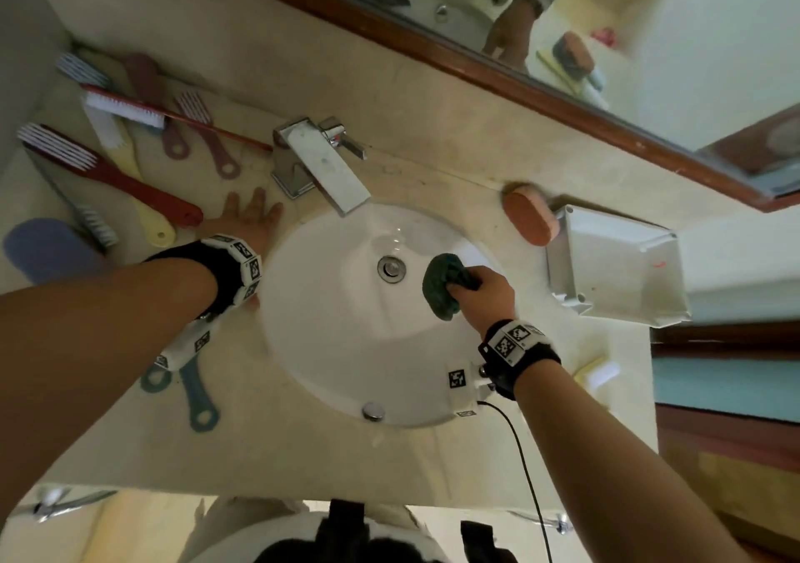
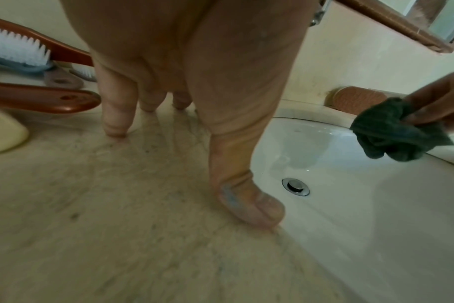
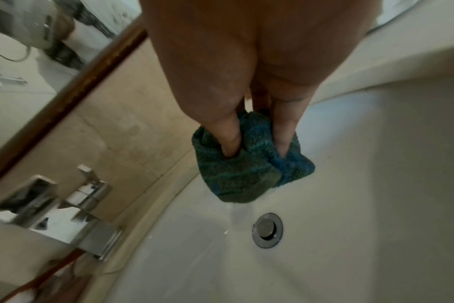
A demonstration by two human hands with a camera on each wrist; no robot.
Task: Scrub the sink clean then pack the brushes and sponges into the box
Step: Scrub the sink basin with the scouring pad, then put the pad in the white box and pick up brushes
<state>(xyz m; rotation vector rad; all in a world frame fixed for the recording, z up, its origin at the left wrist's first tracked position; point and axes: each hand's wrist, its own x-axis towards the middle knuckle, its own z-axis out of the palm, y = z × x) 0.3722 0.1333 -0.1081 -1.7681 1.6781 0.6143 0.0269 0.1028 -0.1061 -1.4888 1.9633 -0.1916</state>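
The white oval sink sits in a beige counter, its drain near the middle. My right hand grips a folded dark green scouring pad inside the bowl, just right of the drain; in the right wrist view my fingers squeeze the pad above the basin. My left hand rests flat on the counter left of the sink, fingers spread. Several brushes lie at the left. A white box stands open at the right, with an orange sponge beside it.
A chrome faucet overhangs the sink's back edge. A blue sponge lies far left, teal-handled brushes near the front left, a yellow-white sponge at the front right. A wood-framed mirror runs behind.
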